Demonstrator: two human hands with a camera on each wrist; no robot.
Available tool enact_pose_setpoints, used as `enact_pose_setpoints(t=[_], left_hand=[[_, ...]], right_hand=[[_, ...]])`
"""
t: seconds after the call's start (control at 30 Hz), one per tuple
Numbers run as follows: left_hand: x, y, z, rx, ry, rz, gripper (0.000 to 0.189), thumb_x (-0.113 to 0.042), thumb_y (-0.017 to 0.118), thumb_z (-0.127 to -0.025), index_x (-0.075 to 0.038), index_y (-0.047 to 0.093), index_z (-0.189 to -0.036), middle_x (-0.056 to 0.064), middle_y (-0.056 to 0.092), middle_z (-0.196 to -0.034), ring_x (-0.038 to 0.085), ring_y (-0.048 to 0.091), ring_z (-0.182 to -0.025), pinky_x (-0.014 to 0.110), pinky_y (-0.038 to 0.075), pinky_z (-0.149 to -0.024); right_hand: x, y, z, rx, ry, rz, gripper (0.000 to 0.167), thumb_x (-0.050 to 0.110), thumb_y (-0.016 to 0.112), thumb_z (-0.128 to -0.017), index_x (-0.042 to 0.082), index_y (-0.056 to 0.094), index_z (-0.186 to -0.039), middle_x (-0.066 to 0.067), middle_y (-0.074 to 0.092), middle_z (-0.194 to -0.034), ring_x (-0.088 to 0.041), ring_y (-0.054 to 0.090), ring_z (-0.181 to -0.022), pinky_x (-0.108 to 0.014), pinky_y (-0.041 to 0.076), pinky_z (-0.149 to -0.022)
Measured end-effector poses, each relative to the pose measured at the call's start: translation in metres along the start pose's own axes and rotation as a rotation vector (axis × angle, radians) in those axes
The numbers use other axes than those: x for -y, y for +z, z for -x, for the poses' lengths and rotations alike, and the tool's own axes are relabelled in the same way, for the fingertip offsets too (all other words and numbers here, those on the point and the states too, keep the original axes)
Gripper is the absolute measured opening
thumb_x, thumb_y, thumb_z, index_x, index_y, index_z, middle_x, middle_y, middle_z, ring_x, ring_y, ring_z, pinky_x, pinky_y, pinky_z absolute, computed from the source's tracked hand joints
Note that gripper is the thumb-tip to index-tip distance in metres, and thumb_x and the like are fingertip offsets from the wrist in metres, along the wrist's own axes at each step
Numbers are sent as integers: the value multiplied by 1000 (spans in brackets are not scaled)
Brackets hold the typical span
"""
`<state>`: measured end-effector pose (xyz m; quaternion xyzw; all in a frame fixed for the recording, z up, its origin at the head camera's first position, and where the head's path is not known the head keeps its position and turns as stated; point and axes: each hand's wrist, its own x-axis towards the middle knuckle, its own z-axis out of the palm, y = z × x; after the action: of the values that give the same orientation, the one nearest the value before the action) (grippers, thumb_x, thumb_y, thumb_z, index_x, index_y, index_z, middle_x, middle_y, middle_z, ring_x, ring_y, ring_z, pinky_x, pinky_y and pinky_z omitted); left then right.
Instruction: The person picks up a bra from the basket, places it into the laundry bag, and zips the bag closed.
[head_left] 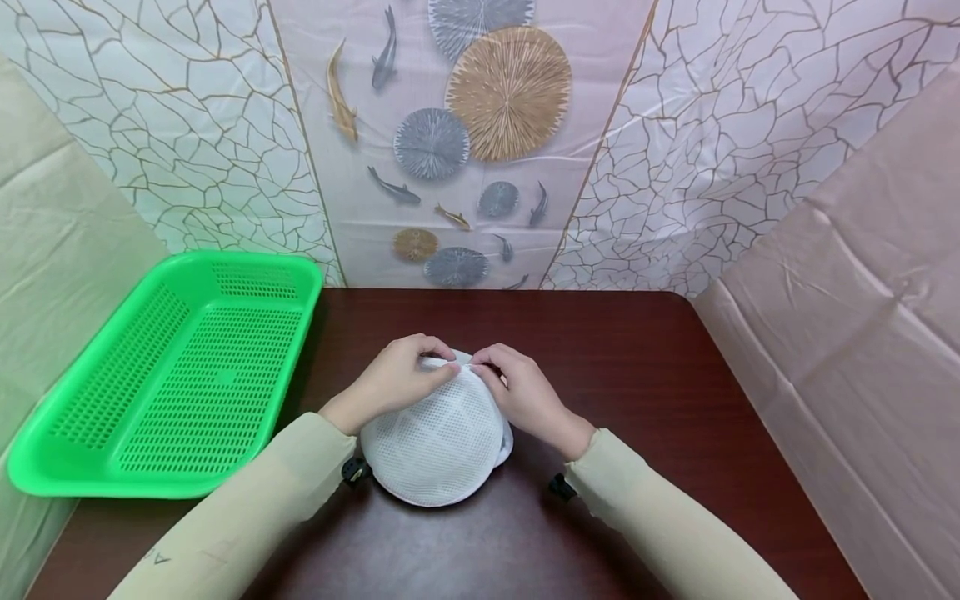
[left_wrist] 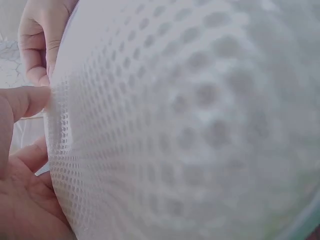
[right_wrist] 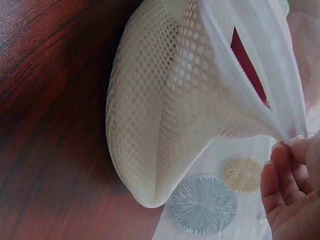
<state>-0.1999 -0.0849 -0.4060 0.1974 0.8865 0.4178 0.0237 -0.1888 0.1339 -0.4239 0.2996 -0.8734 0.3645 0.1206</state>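
A white mesh laundry bag [head_left: 435, 442] stands on the table, its rounded side toward me. My left hand [head_left: 401, 379] pinches the bag's top edge between thumb and fingers. Just to the right, my right hand [head_left: 525, 392] pinches the same edge, fingertips close to the left ones. In the right wrist view the bag's smooth zipper band [right_wrist: 240, 80] is parted, and dark red shows through the gap. There the right fingertips [right_wrist: 280, 155] hold the band's end. Mesh [left_wrist: 125, 125] fills most of the left wrist view, with the left thumb on its edge.
A large green plastic basket [head_left: 300, 350] with slotted sides stands to the left on the dark red-brown table [head_left: 615, 358]. Patterned cloth walls [head_left: 645, 167] enclose the table at the back and sides. Small black devices [head_left: 356, 472] sit at both wrists.
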Motion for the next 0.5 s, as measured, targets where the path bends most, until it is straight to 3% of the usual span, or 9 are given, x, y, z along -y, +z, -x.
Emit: enact_pose_setpoints(t=[0.17, 0.5], left_hand=[[0, 3, -2, 21, -16, -26, 16, -30, 72, -87, -18, 71, -97, -3, 65, -103, 16, 59, -98, 35, 46, -87], [-1, 5, 0, 64, 74, -79, 7, -18, 68, -91, -16, 68, -97, -2, 59, -94, 17, 57, -91, 37, 46, -86]], right_hand=[[1, 0, 0, -8, -8, -4, 6, 10, 63, -94, 13, 66, -97, 6, 62, -96, -7, 58, -91, -29, 48, -80], [2, 1, 2, 5, -61, 16, 4, 10, 62, -95, 12, 65, -95, 5, 61, -94, -7, 56, -86, -27, 47, -74]])
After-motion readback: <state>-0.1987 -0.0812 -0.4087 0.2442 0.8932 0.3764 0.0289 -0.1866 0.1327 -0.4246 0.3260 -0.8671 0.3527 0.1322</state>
